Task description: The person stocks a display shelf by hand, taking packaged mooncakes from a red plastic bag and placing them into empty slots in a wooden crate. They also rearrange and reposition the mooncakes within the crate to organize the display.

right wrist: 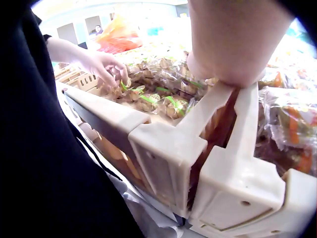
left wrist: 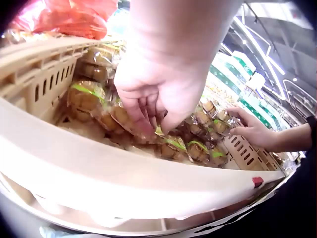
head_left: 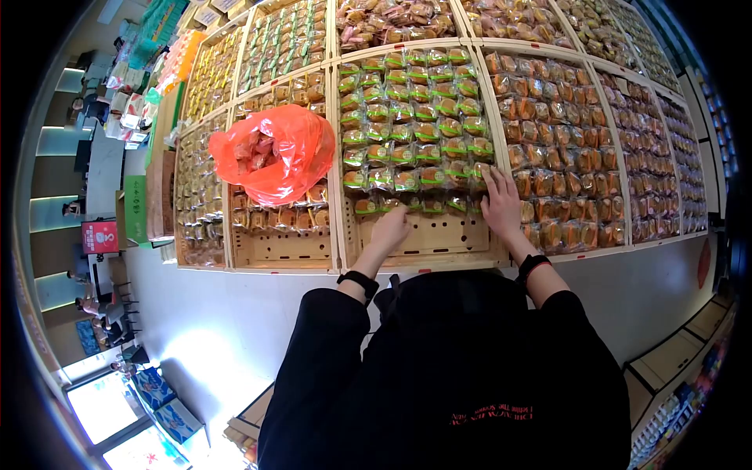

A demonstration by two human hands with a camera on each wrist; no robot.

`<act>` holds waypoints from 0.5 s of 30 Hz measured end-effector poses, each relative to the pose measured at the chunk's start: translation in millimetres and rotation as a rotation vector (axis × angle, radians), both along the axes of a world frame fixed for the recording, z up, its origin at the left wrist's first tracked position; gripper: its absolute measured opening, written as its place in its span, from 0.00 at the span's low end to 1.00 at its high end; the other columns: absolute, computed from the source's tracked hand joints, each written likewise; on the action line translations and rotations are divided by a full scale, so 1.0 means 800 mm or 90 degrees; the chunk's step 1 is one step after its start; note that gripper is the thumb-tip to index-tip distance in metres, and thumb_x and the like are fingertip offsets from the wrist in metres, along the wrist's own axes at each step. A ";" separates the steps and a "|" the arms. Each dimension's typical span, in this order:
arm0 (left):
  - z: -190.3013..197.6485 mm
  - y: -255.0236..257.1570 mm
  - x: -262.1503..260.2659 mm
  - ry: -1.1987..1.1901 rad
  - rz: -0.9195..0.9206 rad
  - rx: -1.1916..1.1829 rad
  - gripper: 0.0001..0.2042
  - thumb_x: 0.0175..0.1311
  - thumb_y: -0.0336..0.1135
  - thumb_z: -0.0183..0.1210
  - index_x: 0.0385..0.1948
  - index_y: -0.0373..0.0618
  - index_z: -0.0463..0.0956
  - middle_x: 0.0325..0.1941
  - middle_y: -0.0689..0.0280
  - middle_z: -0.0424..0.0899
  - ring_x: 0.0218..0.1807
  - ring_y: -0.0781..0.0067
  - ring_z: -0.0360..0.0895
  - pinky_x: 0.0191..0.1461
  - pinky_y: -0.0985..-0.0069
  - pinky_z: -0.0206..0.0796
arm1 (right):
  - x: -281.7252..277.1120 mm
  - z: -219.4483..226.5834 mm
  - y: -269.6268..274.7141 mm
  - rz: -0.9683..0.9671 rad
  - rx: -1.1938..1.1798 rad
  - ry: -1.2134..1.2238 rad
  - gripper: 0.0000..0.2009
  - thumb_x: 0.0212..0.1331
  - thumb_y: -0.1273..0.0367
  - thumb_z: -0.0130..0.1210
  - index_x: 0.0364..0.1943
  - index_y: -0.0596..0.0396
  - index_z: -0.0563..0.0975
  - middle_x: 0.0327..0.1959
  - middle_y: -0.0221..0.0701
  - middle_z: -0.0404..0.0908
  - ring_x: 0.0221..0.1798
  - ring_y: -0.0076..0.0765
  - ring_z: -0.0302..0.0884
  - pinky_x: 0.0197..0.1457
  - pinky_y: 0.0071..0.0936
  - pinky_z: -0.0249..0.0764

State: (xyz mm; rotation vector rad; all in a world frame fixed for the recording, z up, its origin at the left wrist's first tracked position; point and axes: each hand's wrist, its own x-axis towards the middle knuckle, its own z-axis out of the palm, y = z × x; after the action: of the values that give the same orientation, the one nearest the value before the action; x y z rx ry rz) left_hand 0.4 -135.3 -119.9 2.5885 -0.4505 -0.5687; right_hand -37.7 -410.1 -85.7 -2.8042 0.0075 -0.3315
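Rows of clear-wrapped round pastries with green labels [head_left: 401,153] fill most of a cream plastic crate [head_left: 340,141]. At the front row, my left hand [head_left: 391,229] has its fingers and thumb curled together, pinching a wrapped pastry [left wrist: 159,131] by its clear wrapper, as the left wrist view shows. My right hand [head_left: 503,202] lies at the crate's right side, fingers extended over the end of the rows; in the right wrist view its heel rests near the two crate walls and its fingertips are hidden.
A red plastic bag [head_left: 301,157] with packets inside sits on the crate to the left. Orange-labelled pastries [head_left: 560,149] fill the crate to the right. The crate's perforated floor [head_left: 450,235] shows near its front. More packed crates stand behind.
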 end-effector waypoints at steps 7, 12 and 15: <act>0.032 0.044 0.014 -0.034 0.110 -0.028 0.15 0.53 0.35 0.57 0.43 0.45 0.68 0.33 0.60 0.80 0.34 0.61 0.78 0.39 0.68 0.68 | 0.000 0.001 -0.001 -0.002 0.014 -0.005 0.27 0.45 0.71 0.50 0.56 0.48 0.63 0.57 0.34 0.62 0.63 0.43 0.54 0.65 0.39 0.53; 0.042 0.026 0.022 -0.069 -0.029 0.041 0.19 0.51 0.34 0.58 0.46 0.47 0.65 0.37 0.57 0.77 0.39 0.52 0.75 0.39 0.62 0.67 | -0.001 -0.004 -0.001 -0.007 0.003 0.002 0.27 0.46 0.71 0.50 0.56 0.48 0.63 0.57 0.34 0.62 0.63 0.43 0.54 0.65 0.39 0.54; 0.023 0.031 0.031 -0.050 -0.013 0.033 0.20 0.50 0.32 0.58 0.47 0.47 0.65 0.38 0.55 0.75 0.41 0.49 0.73 0.41 0.61 0.67 | -0.001 -0.002 -0.001 -0.011 0.009 0.009 0.27 0.46 0.71 0.50 0.56 0.48 0.63 0.57 0.34 0.62 0.62 0.43 0.54 0.65 0.38 0.54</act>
State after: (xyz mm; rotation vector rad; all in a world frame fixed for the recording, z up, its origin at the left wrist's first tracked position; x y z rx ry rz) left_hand 24.8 -110.2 -101.2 2.6657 -0.4945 -0.4931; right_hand -38.3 -410.8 -87.6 -2.7933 0.0361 -0.3146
